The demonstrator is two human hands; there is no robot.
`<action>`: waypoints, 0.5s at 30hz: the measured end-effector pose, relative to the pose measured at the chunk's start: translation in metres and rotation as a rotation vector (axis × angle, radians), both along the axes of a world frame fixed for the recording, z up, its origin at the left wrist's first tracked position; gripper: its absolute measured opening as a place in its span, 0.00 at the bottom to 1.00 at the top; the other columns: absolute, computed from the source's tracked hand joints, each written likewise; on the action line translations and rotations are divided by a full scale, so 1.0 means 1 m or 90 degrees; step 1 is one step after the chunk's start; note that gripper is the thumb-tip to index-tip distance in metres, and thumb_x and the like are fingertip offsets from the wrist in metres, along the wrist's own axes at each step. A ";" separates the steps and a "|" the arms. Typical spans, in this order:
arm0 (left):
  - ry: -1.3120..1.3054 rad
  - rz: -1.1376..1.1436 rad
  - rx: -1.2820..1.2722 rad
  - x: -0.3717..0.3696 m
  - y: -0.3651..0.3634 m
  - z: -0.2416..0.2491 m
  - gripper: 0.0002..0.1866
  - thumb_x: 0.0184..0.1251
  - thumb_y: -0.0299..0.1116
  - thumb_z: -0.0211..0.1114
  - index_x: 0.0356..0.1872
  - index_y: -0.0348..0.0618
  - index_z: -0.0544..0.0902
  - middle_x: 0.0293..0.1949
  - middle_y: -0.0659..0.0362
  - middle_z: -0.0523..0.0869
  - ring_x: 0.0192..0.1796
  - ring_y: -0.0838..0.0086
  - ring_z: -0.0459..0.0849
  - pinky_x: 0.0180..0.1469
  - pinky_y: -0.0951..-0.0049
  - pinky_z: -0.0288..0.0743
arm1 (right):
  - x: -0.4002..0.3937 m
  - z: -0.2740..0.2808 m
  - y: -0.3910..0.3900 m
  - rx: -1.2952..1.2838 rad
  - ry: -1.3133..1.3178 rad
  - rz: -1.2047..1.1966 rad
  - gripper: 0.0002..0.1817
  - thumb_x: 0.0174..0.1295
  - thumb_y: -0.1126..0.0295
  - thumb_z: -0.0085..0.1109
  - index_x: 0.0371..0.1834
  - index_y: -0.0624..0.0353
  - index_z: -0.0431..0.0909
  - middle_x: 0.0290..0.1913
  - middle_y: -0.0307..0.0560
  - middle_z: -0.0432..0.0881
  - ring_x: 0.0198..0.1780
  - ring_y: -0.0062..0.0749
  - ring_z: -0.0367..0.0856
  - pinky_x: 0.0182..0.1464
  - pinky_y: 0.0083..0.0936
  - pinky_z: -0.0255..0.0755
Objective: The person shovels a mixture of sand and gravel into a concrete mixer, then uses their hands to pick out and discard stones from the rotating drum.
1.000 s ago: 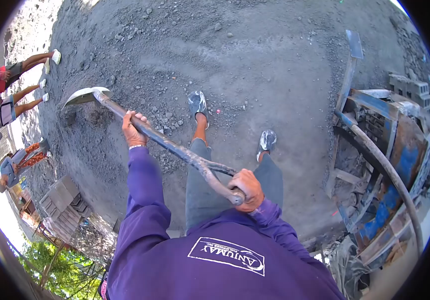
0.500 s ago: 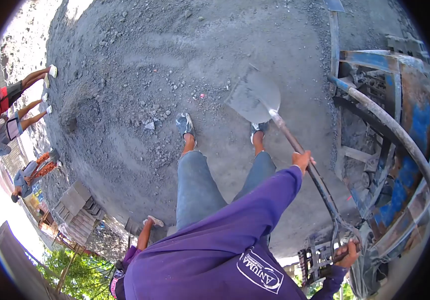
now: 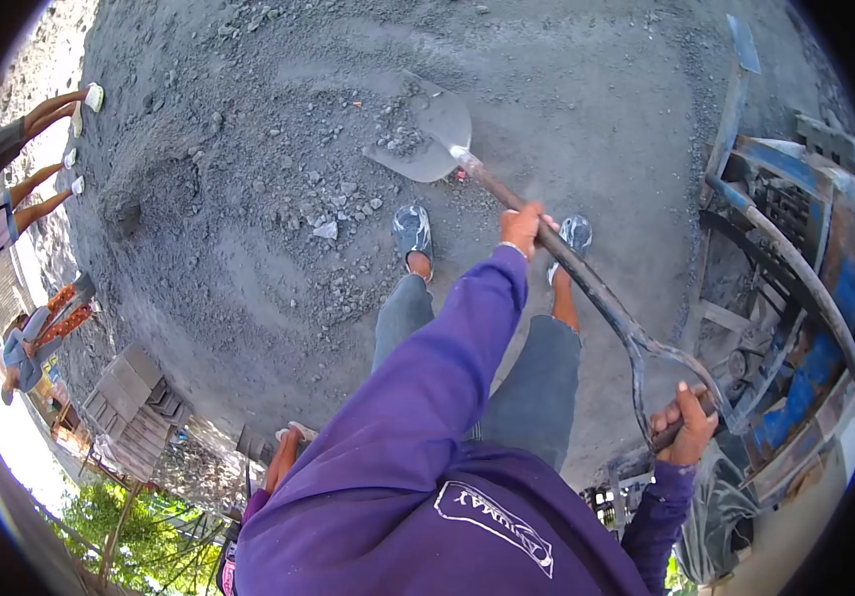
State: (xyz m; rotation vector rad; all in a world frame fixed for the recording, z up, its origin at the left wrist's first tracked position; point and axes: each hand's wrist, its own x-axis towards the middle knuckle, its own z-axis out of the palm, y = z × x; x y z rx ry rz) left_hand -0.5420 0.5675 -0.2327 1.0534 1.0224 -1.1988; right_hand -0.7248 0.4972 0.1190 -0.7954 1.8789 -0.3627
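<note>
I have a shovel slanting across the view, its blade (image 3: 447, 124) down at the grey gravel with some loose stones lying over its left part. My left hand (image 3: 524, 228) is wrapped round the shovel's shaft (image 3: 591, 281), about midway between blade and handle. At the far end, my right hand (image 3: 688, 425) grips the crossbar of the D-shaped handle (image 3: 636, 372), its thumb raised. The blade lies ahead of my two shoes, close to a scatter of crushed stone (image 3: 338, 199).
On the right stands a rusty blue metal machine (image 3: 805, 397) with a long curved pipe (image 3: 785, 243). Several people (image 3: 25, 189) are at the left edge. Stacked concrete blocks (image 3: 129, 387) sit at lower left, and another person's leg (image 3: 283, 457) shows behind my left side.
The shovel blade has moved forward and left into the gravel, and stones now lie on it. My left hand went forward and left with the shaft; my right hand rose slightly with the handle.
</note>
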 end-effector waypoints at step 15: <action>-0.276 0.085 -0.075 0.280 0.380 0.117 0.16 0.64 0.43 0.64 0.40 0.40 0.75 0.27 0.62 0.77 0.25 0.75 0.79 0.27 0.70 0.76 | 0.164 -0.022 0.249 -0.394 -0.548 1.045 0.16 0.41 0.69 0.70 0.33 0.55 0.74 0.24 0.41 0.72 0.29 0.39 0.76 0.33 0.34 0.68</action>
